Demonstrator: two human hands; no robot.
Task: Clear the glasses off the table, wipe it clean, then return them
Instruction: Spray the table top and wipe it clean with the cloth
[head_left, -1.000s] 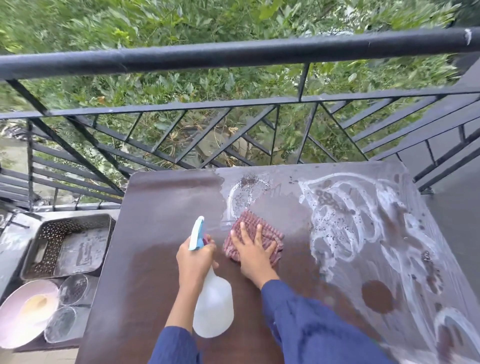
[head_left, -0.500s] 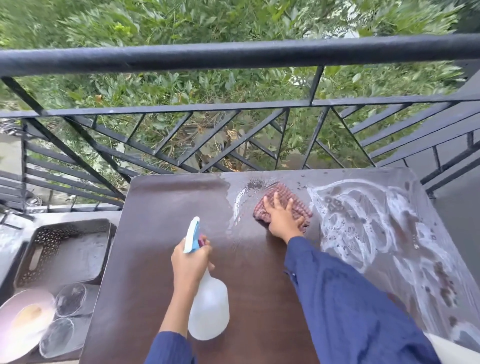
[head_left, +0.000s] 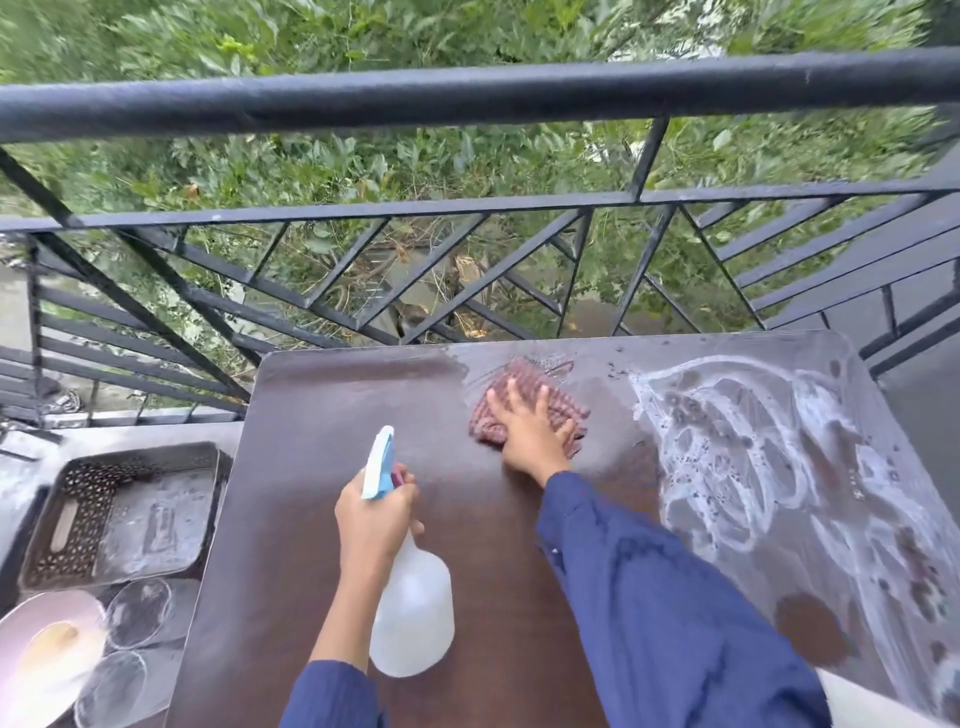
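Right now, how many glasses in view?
2, both off the table at lower left: one glass just below the tray, the other glass nearer the camera, beside the bowl. More may be out of frame.

Dark brown table (head_left: 322, 467) with white foam swirls (head_left: 737, 467), pink-red checked cloth (head_left: 563, 408), blue-capped white spray bottle (head_left: 413, 618), black railing (head_left: 467, 98)

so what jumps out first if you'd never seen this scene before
The white soapy swirls spread over the right side of the dark brown table catch the eye first. Near the far edge, the right hand presses a reddish checked cloth flat, while the left hand grips a clear spray bottle closer in. Behind it all, a black metal railing stands against green leaves.
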